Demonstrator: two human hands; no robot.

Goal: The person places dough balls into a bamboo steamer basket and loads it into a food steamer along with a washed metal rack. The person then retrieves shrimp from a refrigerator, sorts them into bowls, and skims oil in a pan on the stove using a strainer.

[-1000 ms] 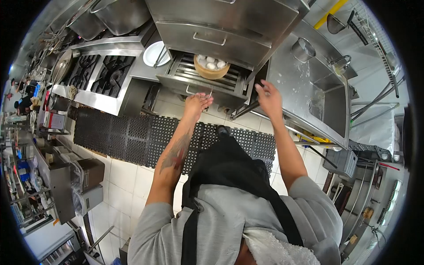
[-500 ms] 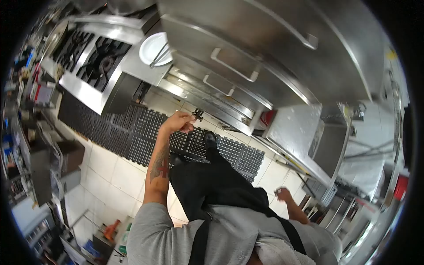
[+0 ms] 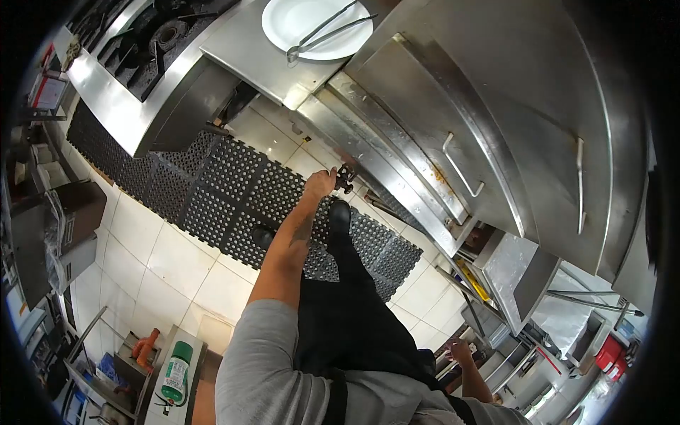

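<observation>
My left hand (image 3: 320, 184) reaches forward at the end of the outstretched arm, its fingers closed on a small black metal piece (image 3: 345, 178) with knob-like ends; its exact kind cannot be made out. Below it are the black rubber mat (image 3: 234, 184) and my black shoe (image 3: 340, 216). The steel drawer unit (image 3: 397, 149) is just to its right. Down by my side, my right hand (image 3: 460, 350) has curled fingers, and a small pale spot shows at them; what they hold, if anything, is too small to name.
A white oval plate (image 3: 278, 21) with metal tongs (image 3: 322, 35) across it sits on the steel counter (image 3: 251, 60), beside a stove (image 3: 152, 49). A green extinguisher-like cylinder (image 3: 176, 372) stands lower left. White floor tiles (image 3: 180, 262) border the mat.
The view has shifted closer to the drawers and plate. My left hand, with the black metal piece in it, is nearer the drawer unit's lower edge. My right hand appears lower in view.
</observation>
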